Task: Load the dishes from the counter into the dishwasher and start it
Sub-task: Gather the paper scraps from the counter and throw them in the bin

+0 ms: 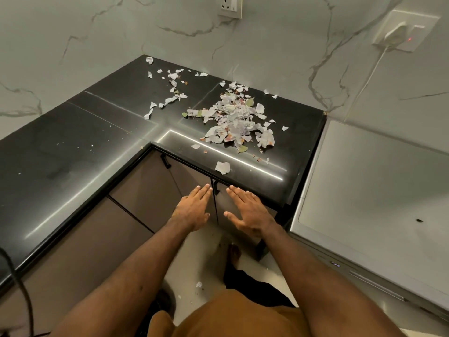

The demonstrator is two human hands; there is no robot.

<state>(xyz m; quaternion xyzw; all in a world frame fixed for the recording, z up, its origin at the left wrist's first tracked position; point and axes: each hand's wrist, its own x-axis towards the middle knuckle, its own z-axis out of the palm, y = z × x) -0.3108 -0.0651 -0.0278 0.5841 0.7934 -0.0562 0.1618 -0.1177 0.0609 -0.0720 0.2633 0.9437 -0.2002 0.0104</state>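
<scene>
1. The grey flat-topped appliance (364, 178) runs out past the right edge; its far side is unseen.
2. The small lit display (335, 265) on its front shows digits too small to read.
3. A dark speck (419, 220) on its top is too small to identify.
4. The glossy black stone tabletop (60, 154) is cut off at the left edge.
5. The white wall socket (229, 6) is cropped by the top edge.
6. Print on the heap of torn white paper scraps (233, 117) is illegible.
7. The black cable (24, 295) leaves at the lower left edge.
</scene>
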